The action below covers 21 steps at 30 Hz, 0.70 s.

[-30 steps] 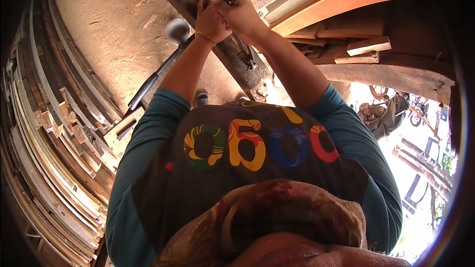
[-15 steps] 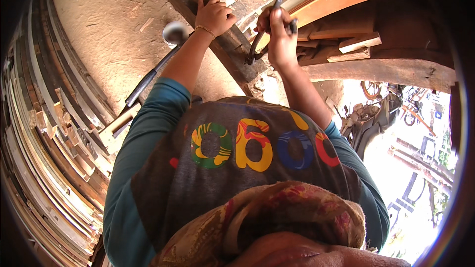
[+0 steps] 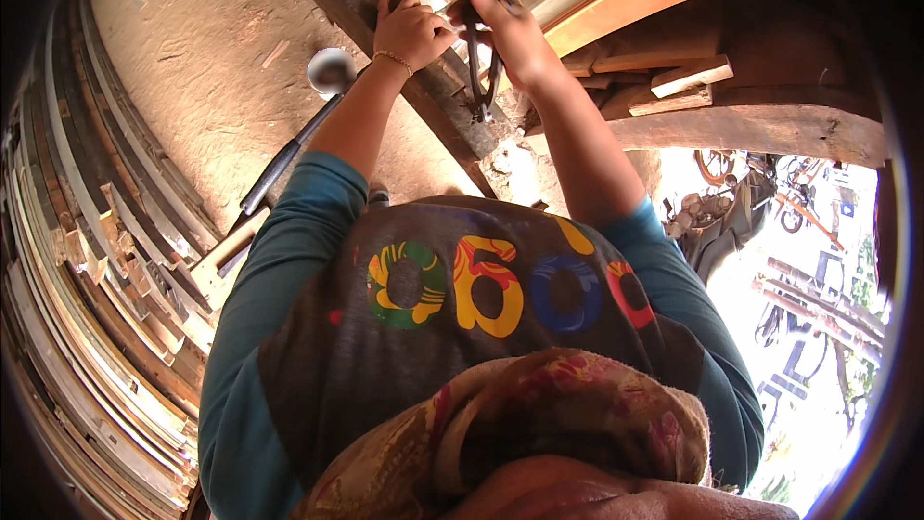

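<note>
My left hand lies across a dark wooden beam, its fingers curled over the far edge. In my right hand I hold a pair of dark metal pincers by the handles, which point up and away from me. The jaws of the pincers meet the beam's top face close to its near end. Whatever sits between the jaws is too small to make out.
Long boards are stacked along the left. A white container and a black-handled tool lie left of the beam. Wood offcuts rest on a thick timber at right, with an orange-brown panel behind.
My right hand has swung up and left, bringing the handles closer to my left hand. The jaws have stayed at the same end of the beam. My left hand keeps its place.
</note>
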{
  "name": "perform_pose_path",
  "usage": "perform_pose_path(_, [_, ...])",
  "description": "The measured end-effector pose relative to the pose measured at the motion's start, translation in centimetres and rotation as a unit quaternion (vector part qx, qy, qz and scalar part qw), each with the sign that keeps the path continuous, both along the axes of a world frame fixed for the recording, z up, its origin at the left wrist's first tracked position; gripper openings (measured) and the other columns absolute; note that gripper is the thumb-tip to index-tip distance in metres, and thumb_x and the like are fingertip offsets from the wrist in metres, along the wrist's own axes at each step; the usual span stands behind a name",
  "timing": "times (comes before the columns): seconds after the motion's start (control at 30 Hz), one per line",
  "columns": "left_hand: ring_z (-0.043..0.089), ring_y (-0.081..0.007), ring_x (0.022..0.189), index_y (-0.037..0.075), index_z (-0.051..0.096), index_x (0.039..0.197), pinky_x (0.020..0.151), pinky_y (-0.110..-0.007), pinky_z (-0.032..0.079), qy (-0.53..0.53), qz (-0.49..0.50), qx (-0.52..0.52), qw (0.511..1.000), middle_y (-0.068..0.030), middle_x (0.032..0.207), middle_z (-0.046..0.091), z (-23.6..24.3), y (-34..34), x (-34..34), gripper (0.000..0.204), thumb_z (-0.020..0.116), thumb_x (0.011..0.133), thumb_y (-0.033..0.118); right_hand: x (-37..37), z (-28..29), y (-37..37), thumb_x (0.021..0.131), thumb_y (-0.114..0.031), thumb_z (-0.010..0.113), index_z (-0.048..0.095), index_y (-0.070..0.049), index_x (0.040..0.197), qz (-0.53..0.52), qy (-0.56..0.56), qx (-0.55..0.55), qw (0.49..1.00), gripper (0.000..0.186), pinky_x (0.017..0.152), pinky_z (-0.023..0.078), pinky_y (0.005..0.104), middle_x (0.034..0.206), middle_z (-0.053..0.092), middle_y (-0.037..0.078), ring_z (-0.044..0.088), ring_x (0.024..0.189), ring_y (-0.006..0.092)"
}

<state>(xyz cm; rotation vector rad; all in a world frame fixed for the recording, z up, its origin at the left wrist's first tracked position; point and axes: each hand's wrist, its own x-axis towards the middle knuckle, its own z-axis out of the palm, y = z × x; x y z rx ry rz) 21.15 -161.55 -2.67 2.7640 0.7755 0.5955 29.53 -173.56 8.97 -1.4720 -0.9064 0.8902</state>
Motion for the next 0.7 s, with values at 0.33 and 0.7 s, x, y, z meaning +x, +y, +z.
perform_pose_path(0.33, [0.053, -0.0162, 0.109, 0.02, 0.073, 0.084, 0.105, -0.059, 0.023, -0.044, 0.008, 0.033, 0.998, 0.0028, 0.096, 0.068, -1.0, -0.4, 0.2, 0.027, 0.055, 0.079, 0.04, -2.2, -0.4, 0.6, 0.094, -0.029, 0.056, 0.053, -0.006, 0.073, -0.094, -0.059, 0.005, 0.994, 0.031, 0.052, 0.037, 0.0265, 0.062, 0.05, 0.0, 0.043, 0.055, 0.0096])
perform_pose_path(0.7, [0.052, -0.0173, 0.112, 0.019, 0.072, 0.085, 0.105, -0.055, 0.023, 0.01, 0.016, 0.041, 0.999, 0.0043, 0.1, 0.066, -0.6, -0.2, 0.5, 0.028, 0.055, 0.08, 0.041, 2.6, -2.6, 2.9, 0.095, -0.041, 0.048, 0.06, 0.0, 0.101, -0.018, 0.05, -0.009, 0.999, 0.044, 0.059, 0.051, 0.0345, 0.072, 0.061, 0.009, 0.061, 0.061, 0.0211])
